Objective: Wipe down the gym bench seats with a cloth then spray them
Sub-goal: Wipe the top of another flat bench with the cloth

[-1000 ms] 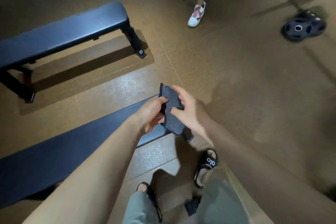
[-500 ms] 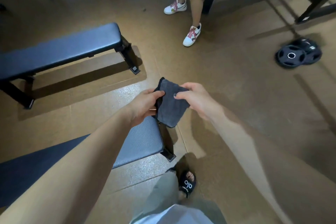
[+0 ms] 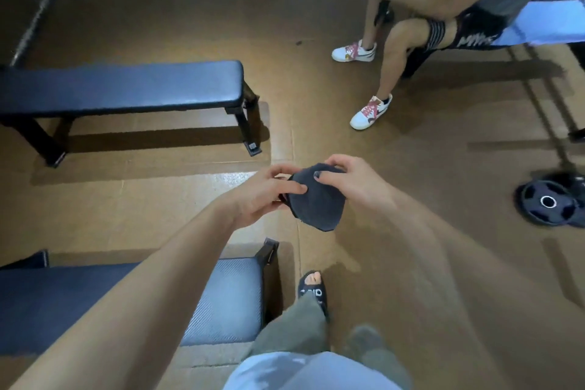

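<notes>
With the near bench (image 3: 221,301) end at lower left, the left hand (image 3: 262,196) and right hand (image 3: 351,180) both pinch the bunched dark cloth (image 3: 316,203) in mid-air over open floor (image 3: 411,168), its loose end hanging downward, the far bench (image 3: 126,85) lying crosswise beyond.

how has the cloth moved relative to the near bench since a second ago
Yes: the cloth, held by both hands, has moved away from the near bench end, out over the floor.

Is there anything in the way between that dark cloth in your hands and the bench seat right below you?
Nothing visible. Both hands, left and right, hold the cloth in open air above the floor, just past the near bench seat, whose visible padding is bare.
</notes>
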### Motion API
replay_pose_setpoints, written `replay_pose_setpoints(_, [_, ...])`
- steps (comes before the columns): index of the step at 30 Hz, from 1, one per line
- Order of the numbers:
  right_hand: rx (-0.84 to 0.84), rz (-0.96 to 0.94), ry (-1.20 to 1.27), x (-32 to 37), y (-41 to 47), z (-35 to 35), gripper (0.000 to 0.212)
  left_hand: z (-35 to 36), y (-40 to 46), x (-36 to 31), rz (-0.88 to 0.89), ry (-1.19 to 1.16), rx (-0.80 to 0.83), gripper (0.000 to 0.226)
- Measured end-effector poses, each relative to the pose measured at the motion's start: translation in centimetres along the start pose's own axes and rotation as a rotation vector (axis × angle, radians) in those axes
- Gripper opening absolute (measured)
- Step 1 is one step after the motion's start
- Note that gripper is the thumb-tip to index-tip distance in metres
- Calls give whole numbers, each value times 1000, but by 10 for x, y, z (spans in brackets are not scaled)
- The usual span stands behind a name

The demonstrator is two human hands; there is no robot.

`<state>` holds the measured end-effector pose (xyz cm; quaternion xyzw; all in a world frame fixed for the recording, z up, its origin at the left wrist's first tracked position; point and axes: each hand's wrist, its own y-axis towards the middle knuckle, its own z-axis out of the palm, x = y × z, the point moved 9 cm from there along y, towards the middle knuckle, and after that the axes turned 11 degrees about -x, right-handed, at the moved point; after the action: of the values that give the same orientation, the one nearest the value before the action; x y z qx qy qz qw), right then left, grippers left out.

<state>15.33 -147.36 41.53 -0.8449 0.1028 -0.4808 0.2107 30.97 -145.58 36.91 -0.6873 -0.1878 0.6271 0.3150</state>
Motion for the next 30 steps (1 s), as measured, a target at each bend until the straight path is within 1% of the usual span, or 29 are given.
replay_pose_setpoints(2, [40, -8, 26, 22, 31, 1, 7, -19, 16, -20, -23, -49, -52, 51])
replay_pose_setpoints(5, [104, 5, 83, 53, 74, 10, 10, -49, 36, -49, -35, -103, -143, 53])
replay_pose_setpoints(8, [162, -1, 68, 79, 126, 19, 3, -78, 62, -75, -41, -112, -228, 48])
replay_pose_setpoints(12, [257, 5, 57, 105, 206, 33, 10, -111, 102, -104, -101, -97, -304, 29])
replay_pose_setpoints(14, [327, 35, 43, 118, 241, 42, 13, -128, 124, -113, -157, -100, -319, 34])
replay_pose_setpoints(16, [403, 76, 48, 130, 273, 52, 19, -145, 146, -123, -194, -115, -341, 44])
replay_pose_setpoints(18, [456, 97, 48, 143, 303, 63, 26, -168, 167, -133, -189, -170, -418, 50])
replay_pose_setpoints(19, [468, 104, 53, 150, 318, 69, 30, -181, 175, -137, -178, -206, -475, 47])
replay_pose_setpoints(22, [468, 129, 97, 172, 359, 88, 38, -216, 198, -144, -187, -286, -599, 37])
replay_pose_setpoints(25, [426, 122, 99, 195, 396, 109, 39, -253, 228, -147, -203, -305, -618, 36])
replay_pose_setpoints(28, [342, 130, 121, 211, 441, 134, 38, -297, 265, -155, -190, -329, -615, 17])
replay_pose_setpoints(30, [260, 158, 154, 216, 475, 155, 36, -331, 296, -159, -186, -310, -627, 22])
